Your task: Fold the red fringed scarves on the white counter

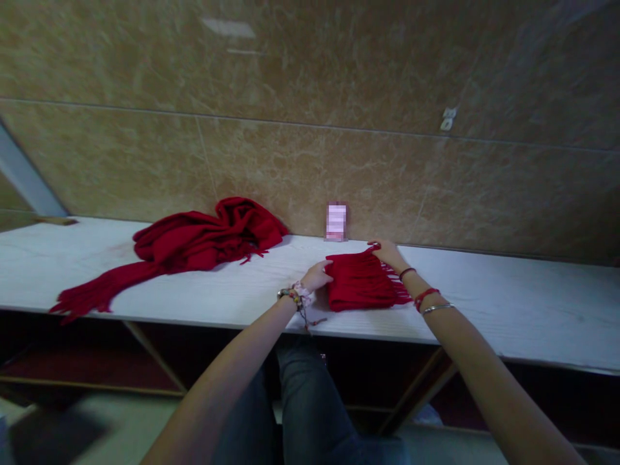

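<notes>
A red fringed scarf [361,283] lies folded into a flat rectangle on the white counter, its fringe pointing right. My left hand [317,276] grips its left edge near the upper corner, thumb on top and the other fingers partly hidden. At the far right corner, my right hand [386,253] pinches the cloth where the fringe begins. A second red scarf [208,240] sits in a loose heap on the left, with one fringed end trailing to the counter's front edge; neither hand touches it.
A phone-like object [336,221], blurred out, leans upright on the tan marble wall [290,161] behind the scarf. The long white counter [508,303] has dark open shelves [97,368] under it. Wall sockets [448,119] are at upper right.
</notes>
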A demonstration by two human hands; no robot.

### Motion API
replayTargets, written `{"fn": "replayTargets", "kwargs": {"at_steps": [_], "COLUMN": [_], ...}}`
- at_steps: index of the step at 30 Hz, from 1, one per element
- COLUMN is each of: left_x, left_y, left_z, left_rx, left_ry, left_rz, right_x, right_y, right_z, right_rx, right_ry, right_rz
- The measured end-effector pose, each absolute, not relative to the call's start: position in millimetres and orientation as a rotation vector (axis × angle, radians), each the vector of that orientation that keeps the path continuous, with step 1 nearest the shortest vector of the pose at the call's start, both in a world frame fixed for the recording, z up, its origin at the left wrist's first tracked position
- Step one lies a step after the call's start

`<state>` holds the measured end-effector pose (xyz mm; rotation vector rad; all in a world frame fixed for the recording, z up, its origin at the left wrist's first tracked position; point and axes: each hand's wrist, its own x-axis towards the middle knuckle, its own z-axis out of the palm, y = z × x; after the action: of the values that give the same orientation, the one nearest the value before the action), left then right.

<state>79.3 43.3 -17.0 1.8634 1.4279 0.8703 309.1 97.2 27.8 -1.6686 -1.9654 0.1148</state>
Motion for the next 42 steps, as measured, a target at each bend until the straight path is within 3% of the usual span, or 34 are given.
{"fn": "replayTargets", "kwargs": {"at_steps": [6,10,13,17,23,30,36,39,42], "left_x": [38,23,23,29,41,70,52,26,14], "left_y": [40,31,26,17,-2,-29,-18,-1,1], "left_z": [11,11,1,0,24,32,45,39,23], "left_rx": [2.186,2.27,2.348,2.279,1.558,1.368,1.91,2.142,2.39], "left_ry": [1.761,2.099,1.897,1.593,1.325,1.033,0.966,1.363,1.511], "left_rz": [0.54,0.527,0.52,0.717,0.888,0.867,1.09,1.144,0.784], "right_x": [295,272,255,236,223,250,291,295,280], "right_y": [93,89,79,61,62,68,52,47,43], "right_z": [33,24,23,30,30,41,48,52,54], "right_rx": [-1.515,-1.393,-1.1,-0.813,-0.967,-0.901,-0.94,-0.985,-0.937], "right_ry": [-2.144,-2.229,-2.259,-2.49,-2.583,-2.55,-2.671,-2.759,-2.689], "right_rz": [0.413,0.208,0.076,0.161,0.38,1.018,1.348,1.176,0.711]}}
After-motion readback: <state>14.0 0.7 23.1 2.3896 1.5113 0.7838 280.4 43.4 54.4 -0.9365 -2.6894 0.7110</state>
